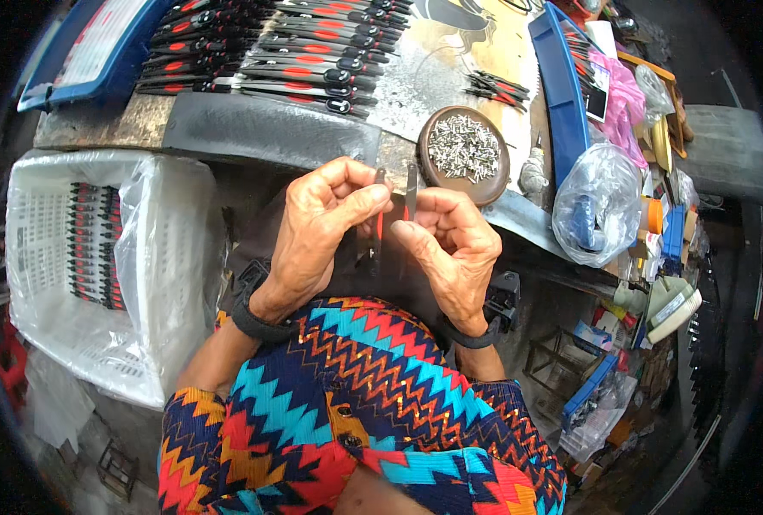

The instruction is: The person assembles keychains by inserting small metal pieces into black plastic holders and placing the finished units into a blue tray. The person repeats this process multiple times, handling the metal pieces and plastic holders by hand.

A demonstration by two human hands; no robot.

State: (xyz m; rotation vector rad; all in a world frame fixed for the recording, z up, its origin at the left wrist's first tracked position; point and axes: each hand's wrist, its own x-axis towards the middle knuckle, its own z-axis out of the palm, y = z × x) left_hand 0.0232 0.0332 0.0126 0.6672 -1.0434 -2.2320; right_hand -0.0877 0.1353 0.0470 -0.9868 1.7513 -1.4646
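We see the left hand (317, 227) and right hand (450, 245) each pinching a thin metal blade (411, 190) above our lap. A round dish (495, 184) holds rivets (463, 146); a white crate (47, 257) holds red-and-black tools (94, 245).

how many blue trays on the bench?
2. One blue tray lies at the far left of the bench, beside the rows of black-and-red pieces. The other blue tray stands on the right, past the round dish of metal pins.
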